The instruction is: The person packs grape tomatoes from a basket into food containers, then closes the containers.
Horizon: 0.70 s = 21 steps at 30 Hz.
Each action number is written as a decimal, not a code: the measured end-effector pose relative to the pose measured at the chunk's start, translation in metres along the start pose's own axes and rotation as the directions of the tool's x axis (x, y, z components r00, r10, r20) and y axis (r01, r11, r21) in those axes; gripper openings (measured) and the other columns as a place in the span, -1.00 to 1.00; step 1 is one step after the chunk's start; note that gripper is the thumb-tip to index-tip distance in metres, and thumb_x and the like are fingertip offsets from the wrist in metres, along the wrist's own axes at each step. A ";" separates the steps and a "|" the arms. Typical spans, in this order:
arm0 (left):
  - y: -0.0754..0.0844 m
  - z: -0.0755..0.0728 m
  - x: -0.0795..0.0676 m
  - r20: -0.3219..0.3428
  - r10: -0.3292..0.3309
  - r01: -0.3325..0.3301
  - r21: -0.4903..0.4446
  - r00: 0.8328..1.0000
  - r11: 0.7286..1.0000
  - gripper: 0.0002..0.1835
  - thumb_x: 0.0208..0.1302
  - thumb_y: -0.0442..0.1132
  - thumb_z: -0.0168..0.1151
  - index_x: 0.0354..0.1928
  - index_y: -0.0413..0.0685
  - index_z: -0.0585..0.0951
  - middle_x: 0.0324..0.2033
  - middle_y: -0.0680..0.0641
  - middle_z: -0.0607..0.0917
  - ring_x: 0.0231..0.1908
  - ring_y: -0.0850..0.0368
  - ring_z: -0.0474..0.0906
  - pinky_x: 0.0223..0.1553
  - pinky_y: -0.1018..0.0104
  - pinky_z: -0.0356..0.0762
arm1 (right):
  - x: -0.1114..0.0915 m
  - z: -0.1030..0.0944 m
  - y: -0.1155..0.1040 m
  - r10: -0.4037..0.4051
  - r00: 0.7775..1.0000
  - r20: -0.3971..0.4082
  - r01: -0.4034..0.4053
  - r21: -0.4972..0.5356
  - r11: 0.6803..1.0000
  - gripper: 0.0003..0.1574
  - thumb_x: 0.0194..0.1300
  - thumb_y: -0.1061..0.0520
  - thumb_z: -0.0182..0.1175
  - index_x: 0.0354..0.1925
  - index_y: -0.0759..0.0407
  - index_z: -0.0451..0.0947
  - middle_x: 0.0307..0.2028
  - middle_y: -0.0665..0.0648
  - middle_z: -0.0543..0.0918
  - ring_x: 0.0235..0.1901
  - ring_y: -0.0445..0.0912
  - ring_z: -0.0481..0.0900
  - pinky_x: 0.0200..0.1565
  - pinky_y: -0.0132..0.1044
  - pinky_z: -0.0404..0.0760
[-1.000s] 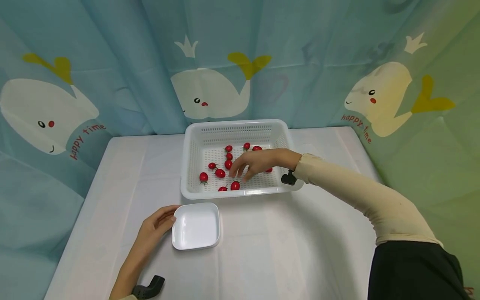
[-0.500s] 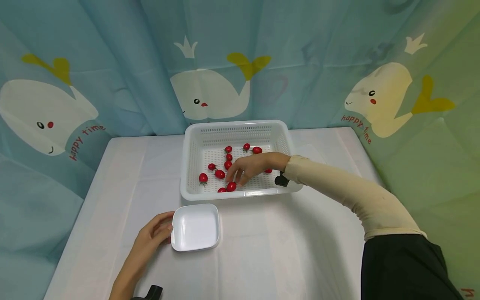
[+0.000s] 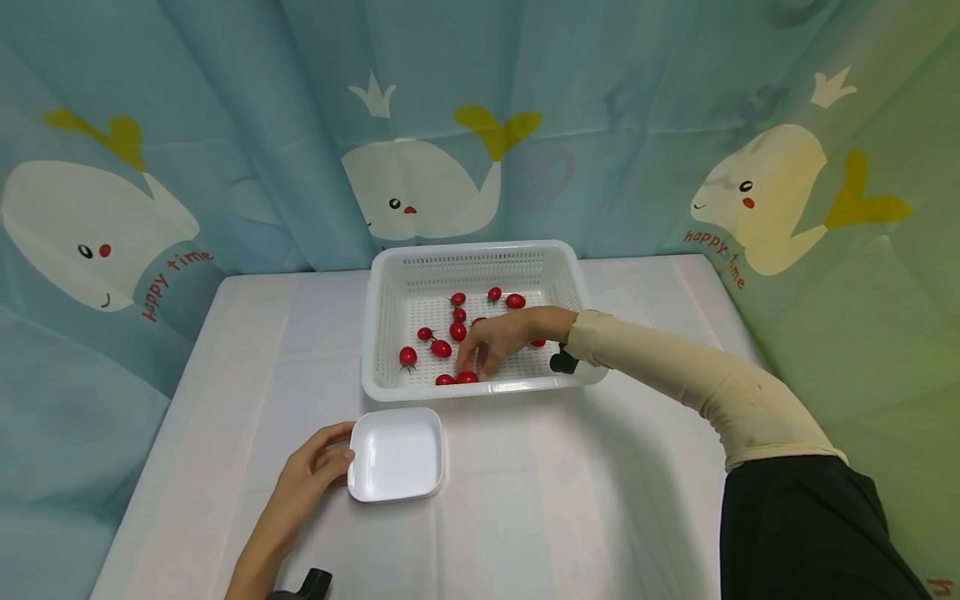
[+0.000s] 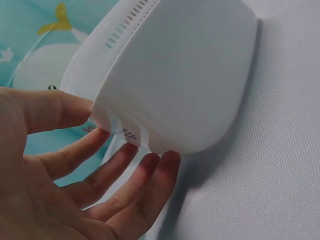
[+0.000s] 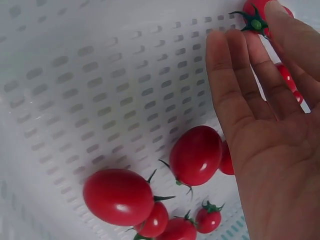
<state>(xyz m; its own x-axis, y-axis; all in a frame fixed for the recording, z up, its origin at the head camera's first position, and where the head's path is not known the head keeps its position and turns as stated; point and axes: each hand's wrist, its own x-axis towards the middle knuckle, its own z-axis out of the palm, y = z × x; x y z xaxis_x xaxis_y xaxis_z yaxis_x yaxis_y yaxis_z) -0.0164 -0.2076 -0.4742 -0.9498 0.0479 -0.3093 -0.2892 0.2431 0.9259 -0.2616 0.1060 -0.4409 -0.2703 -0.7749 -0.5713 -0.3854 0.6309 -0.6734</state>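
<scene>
My left hand (image 3: 307,468) holds the left side of a small white dish (image 3: 396,455), nothing inside it. In the left wrist view the thumb lies at the rim of the dish (image 4: 185,75), with fingertips against its outer side. My right hand (image 3: 498,335) reaches down into a white slotted basket (image 3: 472,259). Its thumb and fingers pinch a cherry tomato (image 3: 467,377) near the basket's front wall. The right wrist view has that cherry tomato (image 5: 254,9), green stem attached, at the top right between thumb and fingers.
Several other cherry tomatoes (image 3: 441,348) lie scattered over the basket floor. Just behind the basket hangs a blue-green curtain (image 3: 600,167) printed with whales. A white cloth covers the table (image 3: 540,500), and the dish stands in front of the basket's left part.
My right hand has moved slightly left and down to the cherry tomato by the front wall, and its fingers have closed in on it. The left hand has shifted slightly along the dish's side.
</scene>
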 end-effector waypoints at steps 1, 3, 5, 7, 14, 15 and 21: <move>0.000 0.000 0.000 0.000 -0.002 0.002 -0.002 1.000 1.000 -0.47 0.53 -0.17 0.21 0.44 -0.17 0.42 0.31 -0.35 0.59 -0.03 0.39 0.69 -0.06 0.39 0.73 | 0.000 0.000 0.001 0.001 1.000 0.004 -0.001 0.007 1.000 -0.54 0.31 0.16 0.43 0.15 -0.16 0.70 0.05 -0.05 0.70 0.02 -0.08 0.60 0.19 -0.23 0.67; -0.001 0.001 0.000 0.001 -0.003 0.003 -0.003 1.000 1.000 -0.47 0.53 -0.17 0.21 0.44 -0.16 0.42 0.31 -0.34 0.59 -0.03 0.39 0.69 -0.05 0.39 0.72 | 0.000 0.000 0.003 0.003 1.000 0.009 -0.003 0.018 1.000 -0.58 0.31 0.15 0.44 0.11 -0.16 0.71 0.06 -0.06 0.69 0.03 -0.07 0.60 0.20 -0.22 0.66; -0.001 0.001 0.001 0.002 -0.003 0.003 -0.004 1.000 1.000 -0.47 0.53 -0.16 0.21 0.44 -0.16 0.42 0.31 -0.34 0.59 -0.02 0.40 0.69 -0.05 0.40 0.72 | 0.000 0.001 0.004 0.001 1.000 0.009 -0.001 0.026 1.000 -0.61 0.31 0.15 0.44 0.07 -0.17 0.71 0.07 -0.07 0.69 0.04 -0.06 0.59 0.21 -0.21 0.66; -0.001 0.002 0.001 0.006 0.000 0.000 -0.011 1.000 1.000 -0.47 0.53 -0.17 0.21 0.44 -0.16 0.43 0.31 -0.33 0.59 -0.02 0.39 0.69 -0.05 0.40 0.72 | 0.000 0.001 0.004 0.001 1.000 0.008 -0.001 0.032 0.999 -0.62 0.31 0.15 0.44 0.05 -0.17 0.71 0.07 -0.08 0.70 0.06 -0.06 0.59 0.22 -0.21 0.66; -0.002 0.006 0.002 0.026 0.010 -0.009 -0.035 1.000 0.999 -0.48 0.52 -0.19 0.22 0.43 -0.18 0.43 0.31 -0.34 0.59 -0.02 0.36 0.70 -0.05 0.37 0.73 | -0.011 -0.003 -0.002 -0.011 1.000 0.012 0.011 0.001 1.000 -0.64 0.32 0.15 0.44 0.07 -0.09 0.70 0.05 -0.04 0.70 0.05 -0.07 0.60 0.24 -0.23 0.64; -0.002 0.006 0.002 0.024 0.007 -0.007 -0.035 1.000 0.999 -0.48 0.52 -0.19 0.22 0.43 -0.17 0.44 0.32 -0.33 0.58 -0.01 0.37 0.70 -0.05 0.38 0.73 | -0.012 -0.004 -0.003 -0.015 1.000 0.008 0.015 0.001 1.000 -0.64 0.31 0.15 0.44 0.07 -0.07 0.70 0.04 -0.04 0.70 0.05 -0.07 0.60 0.23 -0.24 0.64; -0.001 0.007 0.003 0.022 -0.006 0.007 -0.035 1.000 0.999 -0.47 0.52 -0.17 0.23 0.43 -0.17 0.44 0.35 -0.30 0.54 0.01 0.40 0.68 -0.04 0.38 0.73 | -0.026 -0.013 -0.009 -0.048 0.999 -0.022 0.048 0.002 0.999 -0.60 0.31 0.19 0.43 0.12 0.06 0.69 0.02 -0.01 0.71 0.04 -0.06 0.62 0.17 -0.24 0.68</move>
<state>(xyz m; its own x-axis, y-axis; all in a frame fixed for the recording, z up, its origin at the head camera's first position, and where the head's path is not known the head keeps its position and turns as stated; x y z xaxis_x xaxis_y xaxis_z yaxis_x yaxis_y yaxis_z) -0.0180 -0.2004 -0.4771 -0.9452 0.0678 -0.3195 -0.2996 0.2094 0.9308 -0.2623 0.1202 -0.4136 -0.2714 -0.8047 -0.5280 -0.3965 0.5933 -0.7005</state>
